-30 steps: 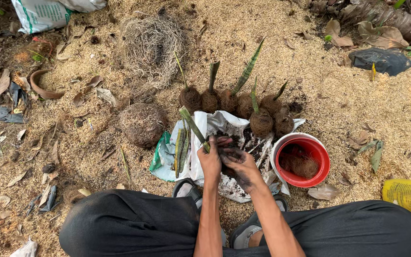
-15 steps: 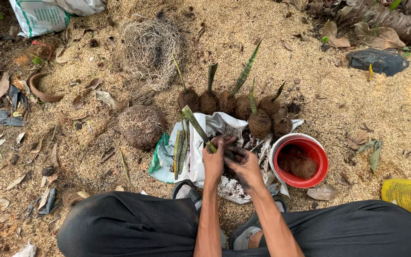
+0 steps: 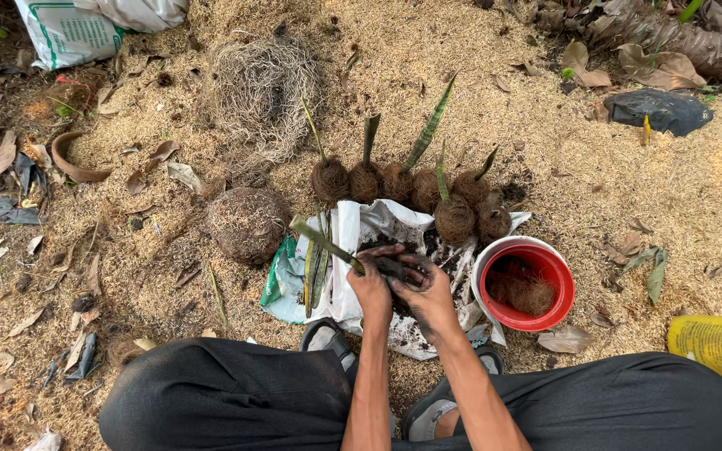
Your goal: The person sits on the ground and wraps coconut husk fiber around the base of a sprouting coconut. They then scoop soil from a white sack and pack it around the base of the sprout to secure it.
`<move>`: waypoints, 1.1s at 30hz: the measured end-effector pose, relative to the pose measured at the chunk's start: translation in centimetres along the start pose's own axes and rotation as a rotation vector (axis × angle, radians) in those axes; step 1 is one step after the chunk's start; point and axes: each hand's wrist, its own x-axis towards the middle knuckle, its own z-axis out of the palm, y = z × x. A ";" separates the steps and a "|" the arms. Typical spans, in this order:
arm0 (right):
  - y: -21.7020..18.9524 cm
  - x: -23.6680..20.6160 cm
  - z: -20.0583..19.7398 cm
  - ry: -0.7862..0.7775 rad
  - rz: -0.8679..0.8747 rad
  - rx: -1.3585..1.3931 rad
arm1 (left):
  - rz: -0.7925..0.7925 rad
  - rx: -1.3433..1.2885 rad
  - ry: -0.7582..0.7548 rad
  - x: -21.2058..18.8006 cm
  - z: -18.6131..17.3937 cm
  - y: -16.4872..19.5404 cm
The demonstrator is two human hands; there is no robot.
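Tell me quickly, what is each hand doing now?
Left hand: closed on a green plant cutting.
Right hand: cupped around the dark soil at the cutting's base.

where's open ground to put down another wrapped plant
Bare husk ground lies right of the row of wrapped plants, above the red bowl, toward the dark stone. It is crowded on the white sack around both hands.

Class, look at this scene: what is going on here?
A person sits on husk-strewn ground, both hands over a white sack. The left hand and right hand, dirty with soil, grip a green leaf cutting at its dark base. A row of fibre-wrapped plant balls stands beyond, with a red bucket at the right.
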 end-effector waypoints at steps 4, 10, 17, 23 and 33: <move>0.6 0.0 0.7 0.061 0.037 -0.128 | -0.094 -0.104 0.210 0.6 -0.8 -2.1; 0.8 -0.2 1.3 0.013 -0.010 -0.152 | -0.214 -0.065 0.269 0.4 -0.9 -1.3; -1.6 0.4 1.0 0.105 -0.026 -0.246 | -0.253 0.006 -0.024 -0.2 1.2 1.8; -1.4 0.2 1.3 0.156 -0.136 -0.471 | -0.160 0.092 -0.046 -0.8 1.6 0.9; 1.5 0.9 -1.9 0.080 -0.026 0.000 | -0.078 0.137 0.013 -1.5 2.1 0.5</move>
